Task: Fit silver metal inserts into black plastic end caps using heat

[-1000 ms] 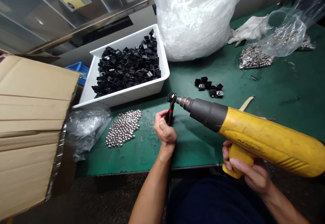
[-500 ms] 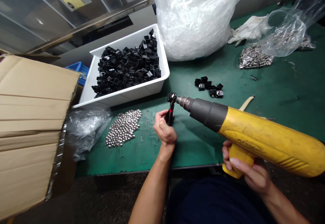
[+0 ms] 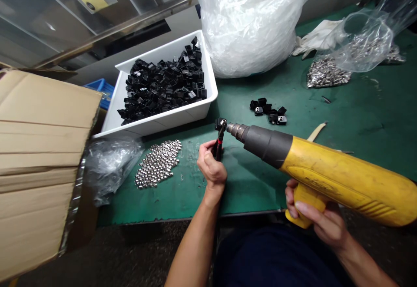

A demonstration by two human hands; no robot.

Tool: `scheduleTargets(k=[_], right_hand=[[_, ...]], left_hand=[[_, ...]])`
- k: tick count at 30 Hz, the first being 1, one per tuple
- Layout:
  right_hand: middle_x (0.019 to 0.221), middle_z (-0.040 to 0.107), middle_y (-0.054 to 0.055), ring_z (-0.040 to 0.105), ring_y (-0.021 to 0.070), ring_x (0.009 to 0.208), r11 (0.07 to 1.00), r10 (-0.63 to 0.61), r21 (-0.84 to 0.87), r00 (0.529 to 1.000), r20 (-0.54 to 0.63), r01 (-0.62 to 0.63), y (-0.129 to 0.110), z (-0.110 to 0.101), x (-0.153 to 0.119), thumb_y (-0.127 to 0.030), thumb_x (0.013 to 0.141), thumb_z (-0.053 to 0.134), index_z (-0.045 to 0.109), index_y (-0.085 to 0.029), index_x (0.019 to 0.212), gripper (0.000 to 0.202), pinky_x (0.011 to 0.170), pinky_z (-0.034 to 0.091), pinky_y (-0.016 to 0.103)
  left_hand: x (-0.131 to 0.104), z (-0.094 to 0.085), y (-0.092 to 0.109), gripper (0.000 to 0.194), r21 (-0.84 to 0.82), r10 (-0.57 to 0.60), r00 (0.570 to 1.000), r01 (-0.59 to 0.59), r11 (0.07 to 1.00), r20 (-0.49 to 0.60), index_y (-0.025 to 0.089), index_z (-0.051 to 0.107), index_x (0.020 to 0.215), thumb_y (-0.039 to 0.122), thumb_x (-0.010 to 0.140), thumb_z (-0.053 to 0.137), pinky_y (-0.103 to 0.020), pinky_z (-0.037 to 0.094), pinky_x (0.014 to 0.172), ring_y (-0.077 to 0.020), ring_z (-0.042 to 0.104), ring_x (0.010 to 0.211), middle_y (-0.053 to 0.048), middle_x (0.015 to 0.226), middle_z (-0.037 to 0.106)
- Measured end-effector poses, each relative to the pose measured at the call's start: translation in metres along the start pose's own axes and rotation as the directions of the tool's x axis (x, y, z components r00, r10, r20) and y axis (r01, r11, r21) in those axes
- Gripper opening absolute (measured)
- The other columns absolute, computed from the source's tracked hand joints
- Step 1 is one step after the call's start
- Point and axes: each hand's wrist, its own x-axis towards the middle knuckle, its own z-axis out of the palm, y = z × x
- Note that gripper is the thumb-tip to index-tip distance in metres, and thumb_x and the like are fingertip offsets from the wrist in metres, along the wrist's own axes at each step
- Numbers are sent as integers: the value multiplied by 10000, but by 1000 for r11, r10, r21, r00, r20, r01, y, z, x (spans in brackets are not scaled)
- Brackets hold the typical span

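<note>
My left hand (image 3: 212, 165) is closed around the dark handles of a pair of pliers (image 3: 219, 143) with a red mark. At the jaws sits a small black plastic part (image 3: 218, 125) with a silver metal piece (image 3: 223, 123) on it. My right hand (image 3: 321, 217) grips the handle of a yellow heat gun (image 3: 342, 178). Its metal nozzle (image 3: 236, 131) points left, close beside the metal piece. Several black parts (image 3: 273, 115) lie on the green mat, some with metal pieces on them. Left of my left hand, many small metal pieces (image 3: 158, 164) lie in a flat patch.
A white bin (image 3: 163, 122) full of black parts stands behind my left hand. At the left is a cardboard box (image 3: 35, 165) beside crumpled plastic (image 3: 112, 165). A large plastic bag (image 3: 250, 26), a glove (image 3: 321, 37) and bagged metal pieces (image 3: 327, 72) sit farther back.
</note>
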Motion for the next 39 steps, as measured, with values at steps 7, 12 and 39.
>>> scheduleTargets(k=[7,12,39], right_hand=[[947,610,39,579,157,673,1000,-9,-8,1000,-13,9,1,0,0,-388,891,713,607,-258,1185,338,623,495,321],[952,604,45,575,165,680,1000,6,-2,1000,-11,-6,0,0,0,-397,889,716,597,-253,1189,353,628,496,329],[951,610,32,574,157,674,1000,8,-5,1000,-11,-8,0,0,0,-416,889,715,598,-258,1194,362,629,493,323]], left_hand=[[0,0,1,386,-3,-4,1000,4,1000,8,158,645,1048,297,960,296,-332,528,723,-208,691,804,-101,967,747],[0,0,2,383,10,-9,1000,9,1000,7,163,642,1043,302,956,296,-329,525,718,-207,690,801,-97,957,747],[0,0,3,380,27,-21,1000,21,999,-3,175,648,1032,310,951,302,-330,523,719,-209,684,799,-89,939,746]])
